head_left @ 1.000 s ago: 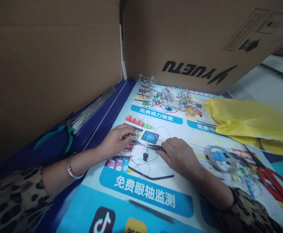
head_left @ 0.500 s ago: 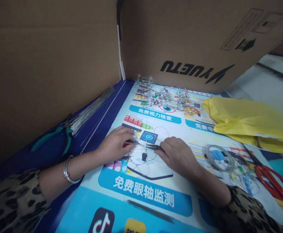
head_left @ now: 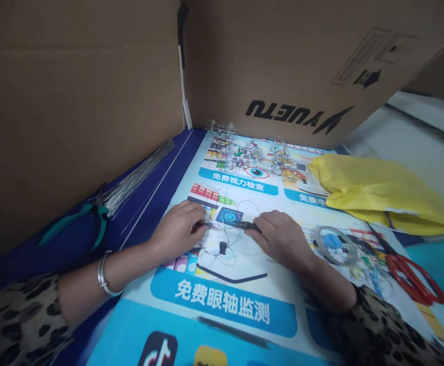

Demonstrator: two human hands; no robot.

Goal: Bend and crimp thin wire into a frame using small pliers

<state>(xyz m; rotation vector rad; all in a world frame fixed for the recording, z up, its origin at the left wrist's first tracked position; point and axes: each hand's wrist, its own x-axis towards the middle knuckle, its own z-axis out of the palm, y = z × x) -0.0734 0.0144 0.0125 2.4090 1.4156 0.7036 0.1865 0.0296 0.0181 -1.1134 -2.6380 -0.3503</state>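
My left hand (head_left: 181, 227) is pinched closed beside a bent wire piece (head_left: 222, 262), with a thin wire end between thumb and fingers. My right hand (head_left: 280, 234) is wrapped round a slim dark pointed tool (head_left: 247, 225); its handle is hidden in the palm. The tool's tip points left toward the left fingertips, above the printed sheet (head_left: 283, 274). Thin wire loops spread between and below both hands. A small black piece (head_left: 223, 247) sits among these loops.
Teal-handled pliers (head_left: 101, 223) and a bundle of straight wires (head_left: 138, 175) lie left. Tangled wire pieces (head_left: 252, 150) sit at the back before cardboard walls (head_left: 298, 66). Right are a tape roll (head_left: 318, 239), red-handled scissors (head_left: 412, 279) and a yellow bag (head_left: 382, 188).
The dark tool now shows more of its length and sits slightly higher, beside the right fingers. The red bit at my left fingertips is no longer visible. The view has shifted slightly.
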